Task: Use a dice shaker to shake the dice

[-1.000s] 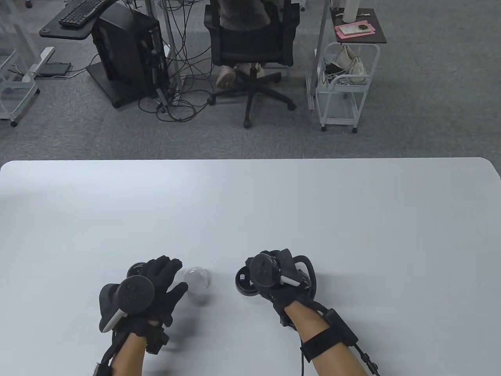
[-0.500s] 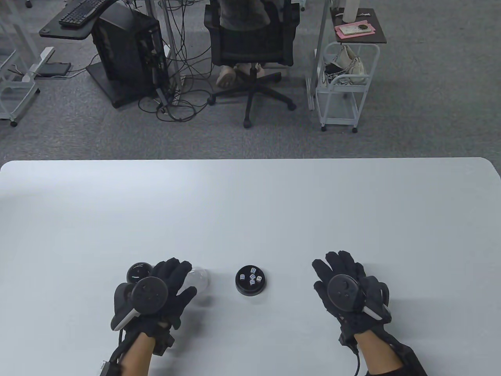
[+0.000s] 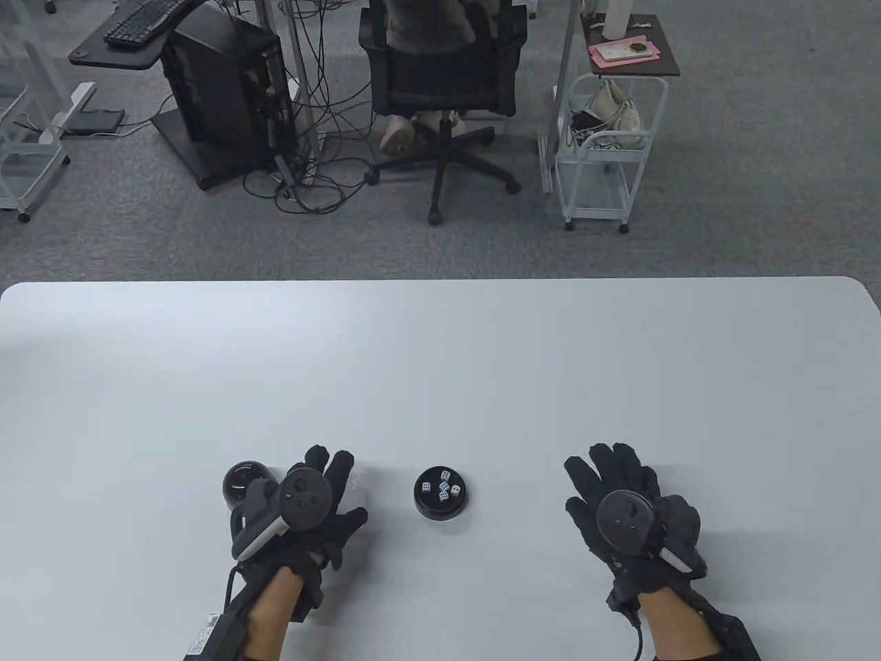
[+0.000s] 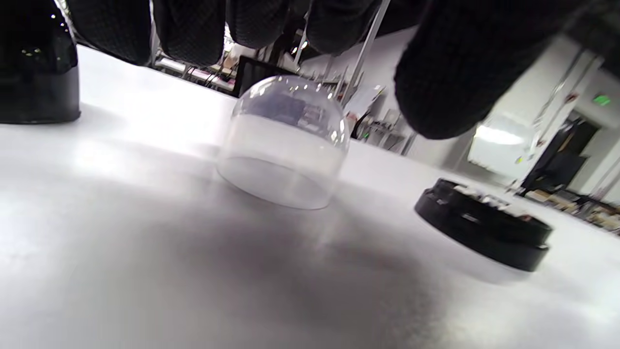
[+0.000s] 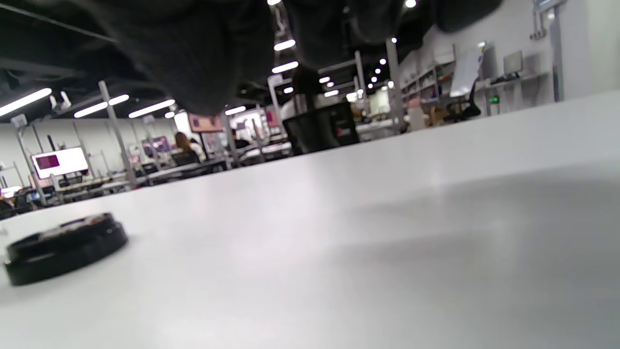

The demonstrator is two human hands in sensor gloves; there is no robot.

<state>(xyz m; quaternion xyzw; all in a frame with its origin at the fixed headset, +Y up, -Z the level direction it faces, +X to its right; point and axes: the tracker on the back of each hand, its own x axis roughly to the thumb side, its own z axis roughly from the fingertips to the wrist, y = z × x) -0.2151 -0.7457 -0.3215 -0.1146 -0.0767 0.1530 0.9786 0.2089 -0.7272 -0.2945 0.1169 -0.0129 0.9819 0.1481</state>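
A black round base (image 3: pixel 440 493) holding several white dice (image 3: pixel 445 485) sits on the white table (image 3: pixel 440 358) between my hands. It also shows in the left wrist view (image 4: pixel 484 237) and the right wrist view (image 5: pixel 63 248). A clear dome lid (image 4: pixel 286 145) stands rim-down on the table. My left hand (image 3: pixel 334 478) hovers over it, fingers (image 4: pixel 189 29) spread above it and apart from it. In the table view only the dome's right edge (image 3: pixel 359 480) shows. My right hand (image 3: pixel 612 478) is open and empty, right of the base.
A black dome cover (image 3: pixel 242 482) stands just left of my left hand, and shows in the left wrist view (image 4: pixel 36 72). The table's far edge (image 3: pixel 440 281) lies well beyond. An office chair (image 3: pixel 440 82) and a cart (image 3: pixel 606 151) stand on the floor behind.
My right hand has left the base, moved right and opened, uncovering the dice. My left hand has moved right, from beside the clear dome to over it.
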